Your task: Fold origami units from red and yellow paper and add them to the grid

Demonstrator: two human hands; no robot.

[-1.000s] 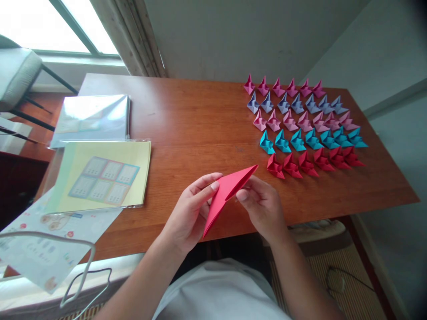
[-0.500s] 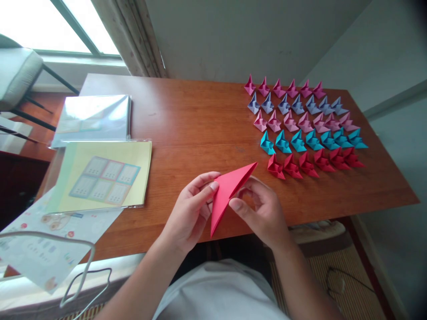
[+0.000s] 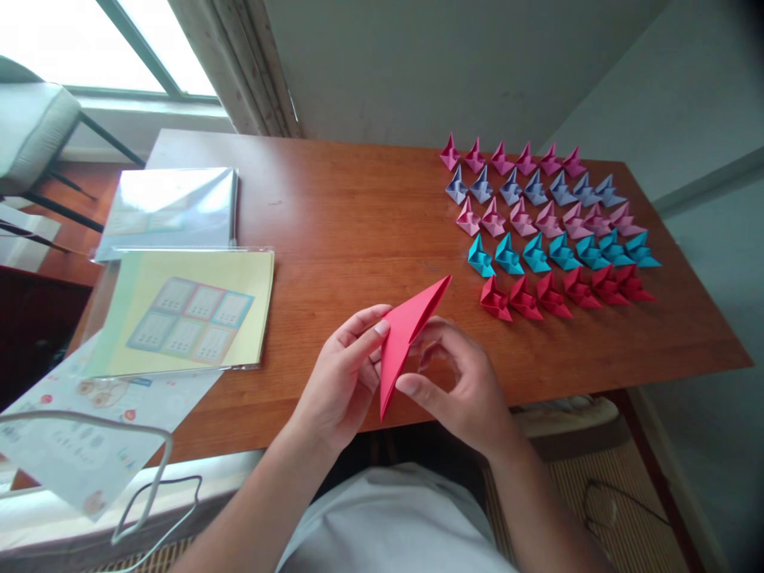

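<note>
A red folded paper (image 3: 406,327), bent at a notch on its right side into two pointed flaps, is held in the air over the table's front edge. My left hand (image 3: 348,374) pinches its left corner, thumb on top and fingers underneath. On the other side, my right hand (image 3: 462,382) has its curled fingers at the upper flap and its thumb at the lower flap's edge. The right fingertips are partly hidden by the paper. Right of my hands is a row of red folded paper figures (image 3: 552,295).
Behind the red row stand rows of turquoise (image 3: 563,251), pink (image 3: 547,220), lilac (image 3: 535,189) and magenta (image 3: 525,160) paper figures. At left lie a yellow paper pack (image 3: 244,318), a clear-wrapped pack (image 3: 203,191), a printed sheet (image 3: 77,446) and a white cable (image 3: 158,477).
The folded paper's flaps have drawn closer together, and its upper tip has shifted left. My right hand has moved slightly left, its thumb now lower along the paper.
</note>
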